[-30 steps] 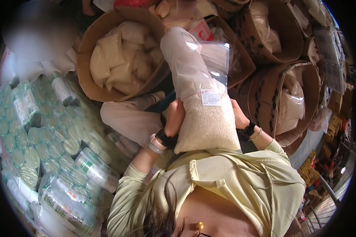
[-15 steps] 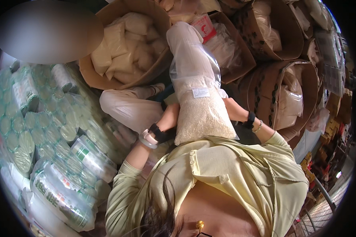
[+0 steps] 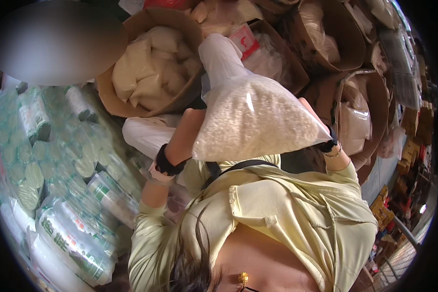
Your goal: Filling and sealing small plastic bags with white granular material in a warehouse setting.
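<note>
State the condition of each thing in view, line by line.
Clear bag: bulging with pale grains
Left hand: at the bag's edge, fingers hidden
Right hand: behind the bag, mostly hidden
Left carton: open, holding bags
Lower right carton: open, holding bags
Bundled cylinders: wrapped in plastic

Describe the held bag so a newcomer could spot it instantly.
Find the yellow shirt low in the picture. Just above it, between left hand and right hand, is a clear bag of pale grains. Unlike the boxed bags beyond, it is held.

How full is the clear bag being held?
Largely full: the clear bag bulges with pale grains across its visible side. Its far end is hidden; I cannot tell there.
</note>
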Available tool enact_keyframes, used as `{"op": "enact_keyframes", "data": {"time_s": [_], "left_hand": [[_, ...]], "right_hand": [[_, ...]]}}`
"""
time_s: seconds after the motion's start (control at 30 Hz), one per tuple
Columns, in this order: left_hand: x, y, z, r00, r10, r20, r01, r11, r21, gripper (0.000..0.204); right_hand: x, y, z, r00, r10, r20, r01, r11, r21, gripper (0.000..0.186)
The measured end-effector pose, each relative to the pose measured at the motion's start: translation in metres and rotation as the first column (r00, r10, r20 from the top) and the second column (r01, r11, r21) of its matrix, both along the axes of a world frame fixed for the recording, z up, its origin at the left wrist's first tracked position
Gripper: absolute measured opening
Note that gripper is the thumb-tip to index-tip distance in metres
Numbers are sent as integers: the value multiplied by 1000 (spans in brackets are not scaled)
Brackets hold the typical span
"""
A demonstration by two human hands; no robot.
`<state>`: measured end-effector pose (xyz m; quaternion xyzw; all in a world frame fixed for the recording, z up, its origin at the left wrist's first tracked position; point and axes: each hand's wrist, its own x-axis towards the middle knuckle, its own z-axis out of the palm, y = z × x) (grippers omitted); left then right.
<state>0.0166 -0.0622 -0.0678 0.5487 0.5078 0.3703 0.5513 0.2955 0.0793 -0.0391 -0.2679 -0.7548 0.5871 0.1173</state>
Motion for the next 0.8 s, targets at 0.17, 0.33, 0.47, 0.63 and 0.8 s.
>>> {"op": "enact_keyframes", "data": {"time_s": [0.17,0.33,0.47,0.63,0.8], "left_hand": [[36,0,-23,970,179,-161,-132,955,267,26],[65,-24,-87,917,176,-359,-97,969,227,15],[69,-28,-87,826,208,-524,-191,978,87,15],[66,-18,-84,689,343,-638,-329,933,147,21],[57,-12,-88,622,153,-768,-118,988,101,17]], "right_hand": [[15,-9,-34,967,-212,-144,125,881,-455,31],[43,-20,-108,975,-21,220,28,999,-28,21],[31,-24,-109,919,29,392,-115,973,199,13],[26,-18,-119,879,-93,468,-141,886,441,13],[9,-11,-115,885,-136,445,-158,811,563,22]]}}
